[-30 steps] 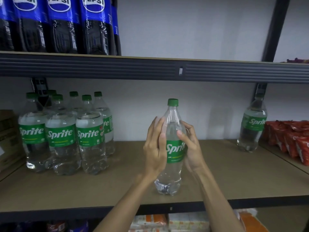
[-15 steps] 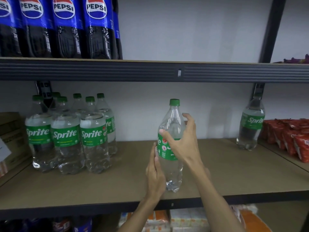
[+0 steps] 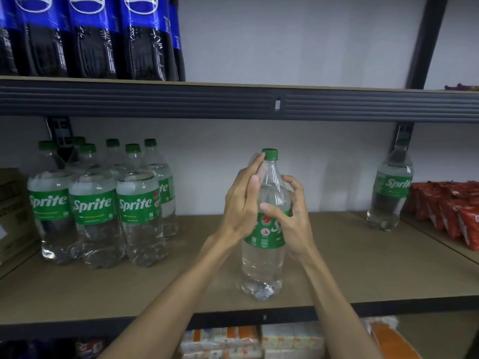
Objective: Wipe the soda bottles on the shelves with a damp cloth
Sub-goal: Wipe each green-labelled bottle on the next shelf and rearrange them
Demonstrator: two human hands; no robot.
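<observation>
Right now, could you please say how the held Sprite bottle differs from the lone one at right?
The held bottle stands near the shelf's front edge; the lone bottle stands further back, untouched. The held bottle's label shows symbols; the lone bottle's shows the logo. Both have green labels.

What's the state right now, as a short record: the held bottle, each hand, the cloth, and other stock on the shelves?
held bottle: Sprite bottle, upright, appears to stand on the middle shelf
left hand: straight fingers flat against the bottle's upper part, tips by the green cap
right hand: fingers and thumb curled round the label
cloth: none visible
to the left: cluster of Sprite bottles
far right: lone Sprite bottle, beside red packets
upper shelf: Pepsi bottles
</observation>
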